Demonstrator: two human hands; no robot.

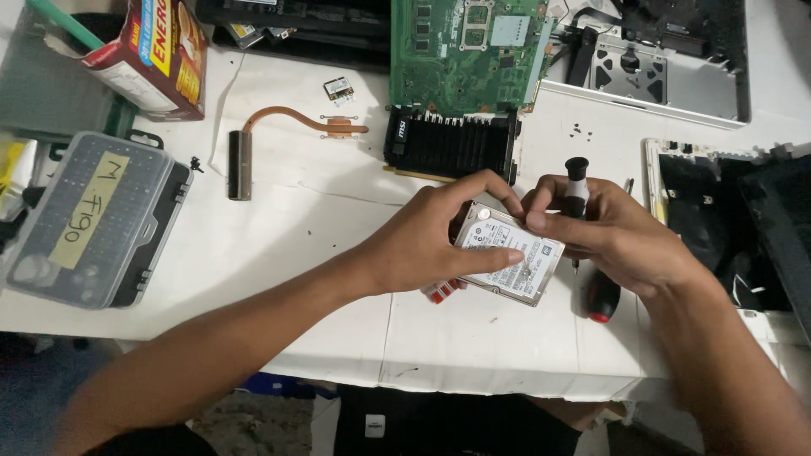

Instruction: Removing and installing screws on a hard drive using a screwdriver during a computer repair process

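gripping the hard drive (509,253) in our left hand (431,241), right hand (612,236) holding the screwdriver (577,190); we keep the tip square above the tabletop (296,219).

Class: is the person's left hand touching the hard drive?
Touching. The head view shows the left hand gripping the hard drive, thumb across its label.

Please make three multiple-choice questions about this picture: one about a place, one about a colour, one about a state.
1. Where does the copper heat pipe lie?
A. on the white table
B. inside the grey case
C. under the hard drive

2. What colour is the large circuit board?
A. blue
B. green
C. red

3. How is the hard drive held?
A. flat on the table, untouched
B. gripped by the left hand
C. inside the laptop shell

Answers: 1 A, it rests bare on the table; 2 B, its surface is green; 3 B, left thumb and fingers clasp it, while the right hand holds a small screwdriver.
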